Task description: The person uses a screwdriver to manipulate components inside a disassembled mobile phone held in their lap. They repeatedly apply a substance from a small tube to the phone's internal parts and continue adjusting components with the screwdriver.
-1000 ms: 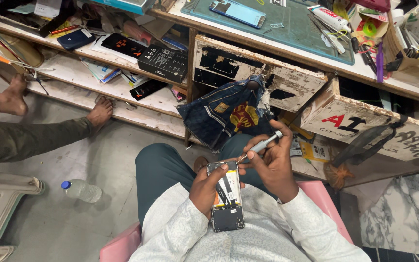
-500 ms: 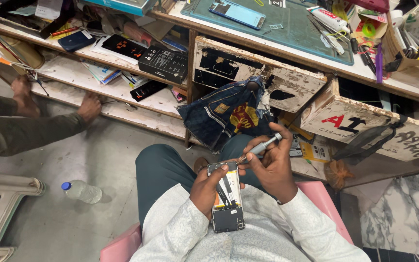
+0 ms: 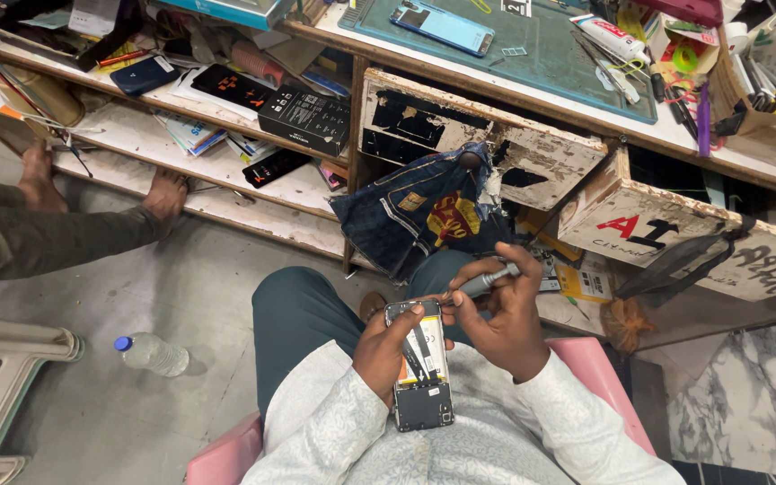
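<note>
I look down at my lap, where my left hand (image 3: pixel 386 346) is curled around an opened phone (image 3: pixel 421 364), fingers wrapped along its left edge and thumb resting near the top, so the exposed insides with a yellow patch and dark ribbon cables face up at me. The phone lies lengthwise over my white patterned shirt, its top end pointing away from my body. My right hand (image 3: pixel 500 323) is closed in a pinch on a grey screwdriver (image 3: pixel 480 283), which slants down to the left with its tip at the top edge of the phone. I sit on a pink seat (image 3: pixel 226 454), one knee in teal trousers raised in front of me. Just beyond my hands a piece of denim (image 3: pixel 419 216) hangs from a worn wooden drawer (image 3: pixel 478 144), and another drawer (image 3: pixel 675 238) juts out to the right. Above them a green mat (image 3: pixel 532 45) on the bench holds a blue phone (image 3: pixel 442 25) and scattered tools. To the left, shelves hold dark boxes (image 3: pixel 303 117) and papers. Another person's bare feet (image 3: pixel 168 193) rest on the lowest shelf edge, and a plastic bottle (image 3: pixel 153 353) with a blue cap lies on the concrete floor.
</note>
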